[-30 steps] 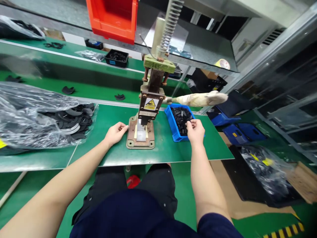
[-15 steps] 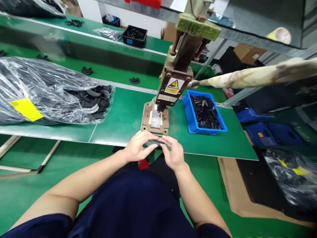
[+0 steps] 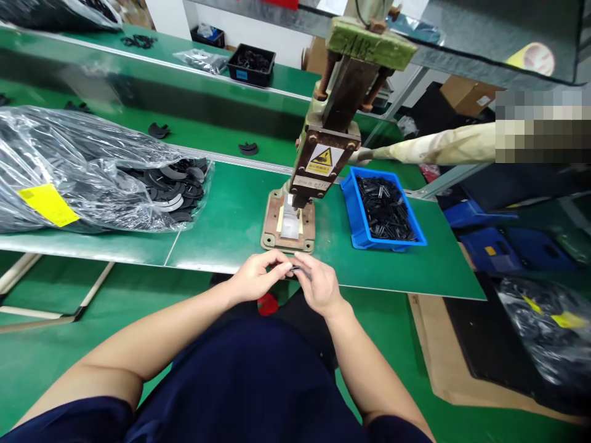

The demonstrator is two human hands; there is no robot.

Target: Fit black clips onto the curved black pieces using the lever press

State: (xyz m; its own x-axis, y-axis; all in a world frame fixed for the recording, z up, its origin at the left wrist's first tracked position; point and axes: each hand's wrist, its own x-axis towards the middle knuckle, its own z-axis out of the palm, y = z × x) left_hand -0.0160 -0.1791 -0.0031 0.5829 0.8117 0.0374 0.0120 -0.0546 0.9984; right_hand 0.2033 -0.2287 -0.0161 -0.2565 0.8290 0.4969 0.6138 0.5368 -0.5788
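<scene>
Close together at the table's front edge, both hands pinch one small dark part (image 3: 294,268), mostly hidden by the fingers. My left hand (image 3: 259,275) has thumb and fingertips closed on its left end. From the other side my right hand (image 3: 321,284) grips it with bent fingers. Just beyond the hands stands a hand press (image 3: 323,160) with a warning label; its base plate (image 3: 270,224) carries a light metal fixture (image 3: 290,224). To the right of the press, a blue bin (image 3: 353,215) holds many small black parts (image 3: 383,206).
A clear plastic bag (image 3: 92,160) of curved black pieces (image 3: 164,184) lies on the left of the green table (image 3: 231,209). A pale wrapped lever (image 3: 438,143) juts out rightward from the press. On the back shelf sits a black bin (image 3: 252,77). Loose curved pieces (image 3: 248,148) lie behind.
My left thumb has moved up against the small dark part, and my hands have closed more tightly around it. The view has shifted slightly.
</scene>
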